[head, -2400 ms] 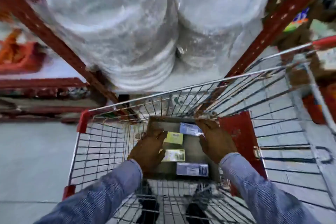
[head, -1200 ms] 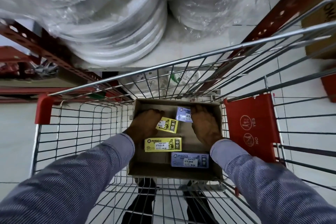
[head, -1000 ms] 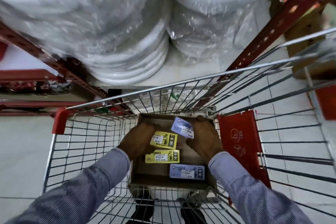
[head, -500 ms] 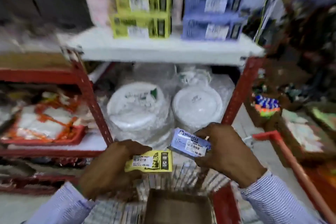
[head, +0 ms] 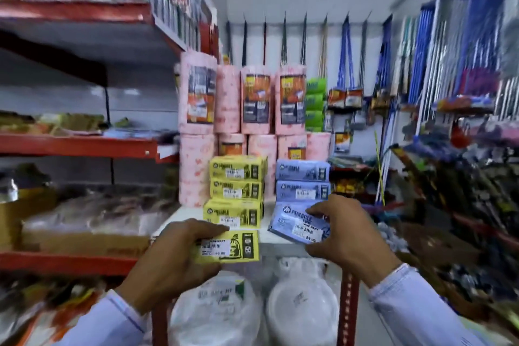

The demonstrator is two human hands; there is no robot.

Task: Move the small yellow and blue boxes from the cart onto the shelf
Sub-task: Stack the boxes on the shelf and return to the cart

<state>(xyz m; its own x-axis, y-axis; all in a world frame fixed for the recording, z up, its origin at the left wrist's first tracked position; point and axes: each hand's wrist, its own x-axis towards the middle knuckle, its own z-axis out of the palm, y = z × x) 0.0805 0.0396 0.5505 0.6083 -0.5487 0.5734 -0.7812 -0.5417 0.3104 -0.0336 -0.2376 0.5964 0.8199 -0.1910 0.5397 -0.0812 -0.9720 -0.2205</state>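
Boxes in both hands, level with the front edge of the white shelf (head: 269, 237). Left hand (head: 171, 258) clamped on a yellow box (head: 233, 247), label facing out, just below and in front of the yellow stack (head: 237, 194) of three. Right hand (head: 348, 236) clamped on a blue box (head: 297, 223), tilted, overlapping the foot of the blue stack (head: 302, 181), where two boxes show; whether touching the shelf board yet, cannot tell. Pink wrapped rolls (head: 244, 101) standing behind both stacks, bagged white plates (head: 302, 306) on the level below.

Progress, judged: partway through. Stacks already standing on the shelf, one box of each colour held, neither set down and released. Cart out of view here, so the number of boxes left in it unknown. Remaining for this pair: yellow up onto the yellow stack or beside it, blue likewise on its own side, labels forward, then release.
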